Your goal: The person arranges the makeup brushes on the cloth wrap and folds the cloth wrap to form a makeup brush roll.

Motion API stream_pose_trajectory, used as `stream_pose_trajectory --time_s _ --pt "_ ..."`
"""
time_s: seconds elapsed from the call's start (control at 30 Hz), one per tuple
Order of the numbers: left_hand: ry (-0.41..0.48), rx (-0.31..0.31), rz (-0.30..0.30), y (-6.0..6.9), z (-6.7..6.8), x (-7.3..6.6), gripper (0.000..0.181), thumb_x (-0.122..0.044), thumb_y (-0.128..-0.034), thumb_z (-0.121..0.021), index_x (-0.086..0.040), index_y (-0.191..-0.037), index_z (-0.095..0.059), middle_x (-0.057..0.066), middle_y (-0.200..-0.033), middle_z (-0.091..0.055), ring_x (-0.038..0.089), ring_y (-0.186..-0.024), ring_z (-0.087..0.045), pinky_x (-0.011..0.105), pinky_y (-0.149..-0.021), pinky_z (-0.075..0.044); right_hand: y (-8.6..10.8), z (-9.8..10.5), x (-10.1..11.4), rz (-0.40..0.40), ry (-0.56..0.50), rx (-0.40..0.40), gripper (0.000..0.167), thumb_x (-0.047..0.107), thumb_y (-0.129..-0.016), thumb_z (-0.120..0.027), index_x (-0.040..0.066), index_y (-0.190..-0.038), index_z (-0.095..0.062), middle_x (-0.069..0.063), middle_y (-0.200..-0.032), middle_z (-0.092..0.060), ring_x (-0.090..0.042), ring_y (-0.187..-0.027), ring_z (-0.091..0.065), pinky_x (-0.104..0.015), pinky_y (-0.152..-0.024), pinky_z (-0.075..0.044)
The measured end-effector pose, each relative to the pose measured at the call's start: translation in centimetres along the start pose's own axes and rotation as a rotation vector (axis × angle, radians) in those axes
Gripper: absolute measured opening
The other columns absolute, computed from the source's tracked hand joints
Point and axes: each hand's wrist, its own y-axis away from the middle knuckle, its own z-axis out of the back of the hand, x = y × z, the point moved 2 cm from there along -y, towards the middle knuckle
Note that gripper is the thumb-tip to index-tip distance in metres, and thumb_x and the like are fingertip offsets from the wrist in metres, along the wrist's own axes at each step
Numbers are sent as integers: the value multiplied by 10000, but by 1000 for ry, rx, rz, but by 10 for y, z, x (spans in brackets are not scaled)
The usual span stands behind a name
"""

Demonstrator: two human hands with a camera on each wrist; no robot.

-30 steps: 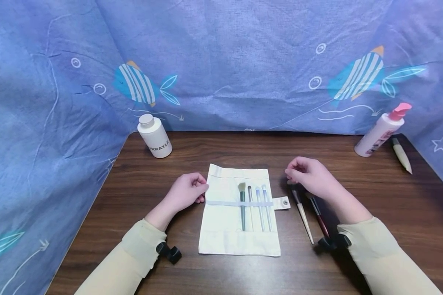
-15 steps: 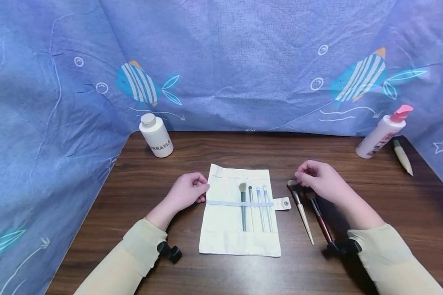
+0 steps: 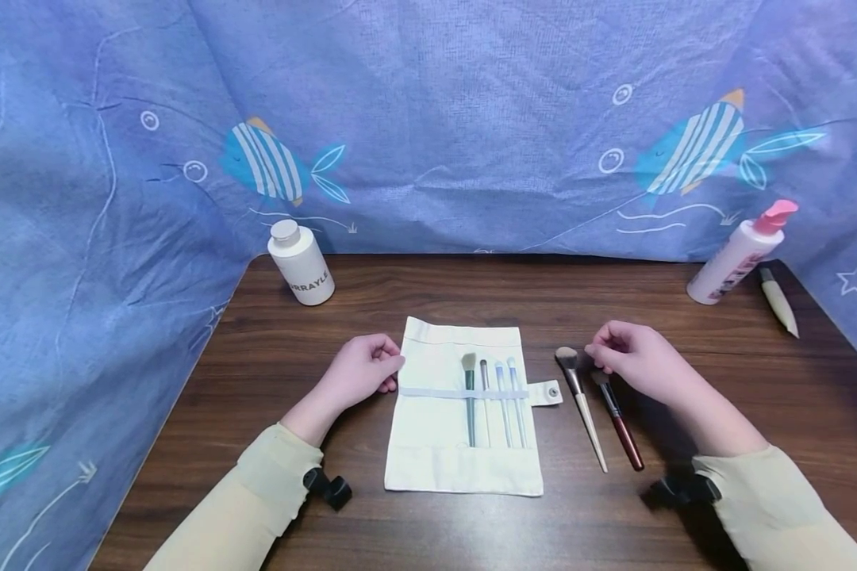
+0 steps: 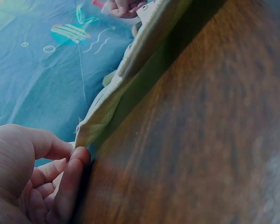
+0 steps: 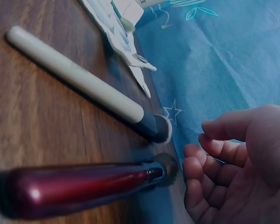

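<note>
A white cloth brush roll (image 3: 428,468) lies unrolled on the table, with several brushes, one with a green handle (image 3: 470,412), tucked under its elastic band. The left hand (image 3: 360,369) pinches the roll's left edge between thumb and finger, as the left wrist view confirms. To the right of the roll lie a pale-handled brush (image 3: 587,420) and a red-handled brush (image 3: 624,432). The right hand (image 3: 636,357) hovers by the bristle end of the red-handled brush (image 5: 84,186), its fingers loosely bent with nothing between them.
A white bottle (image 3: 303,266) stands at the back left. At the back right are a pump bottle with a pink top (image 3: 735,258) and a thick pale brush (image 3: 780,305). A strap with a snap (image 3: 545,393) sticks out from the roll's right side. Blue patterned cloth hangs behind the table.
The right hand has moved to the right and slightly nearer, from above the pale-handled brush's tip to beside the red-handled one. The left hand stays at the roll's edge.
</note>
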Motion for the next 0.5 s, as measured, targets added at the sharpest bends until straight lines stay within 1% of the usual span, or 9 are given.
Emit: stream_pose_trajectory --time_s 0.13,0.3,0.5 --pt "0 2 2 0 0 0 82 -114 -967 -675 -32 -978 -676 60 -715 -675 147 -565 -667 277 -552 -566 3 0 -2 -5 5 27 192 212 -1005 -665 82 -868 -629 2 -682 -600 -116 -632 -578 -259 -603 -438" --pt "-9 1 4 0 0 0 78 -119 -967 -675 -42 -976 -677 59 -710 -674 148 -565 -665 273 -548 -558 6 1 -3 -34 28 76 238 239 -1001 -673 95 -823 -608 15 -663 -583 -105 -618 -561 -261 -573 -439" --pt "-7 1 4 0 0 0 80 -119 -967 -677 -40 -977 -679 62 -716 -674 150 -568 -666 275 -554 -561 7 2 -4 -67 66 206 312 310 -993 -679 112 -763 -603 28 -641 -577 -127 -578 -564 -269 -525 -451"
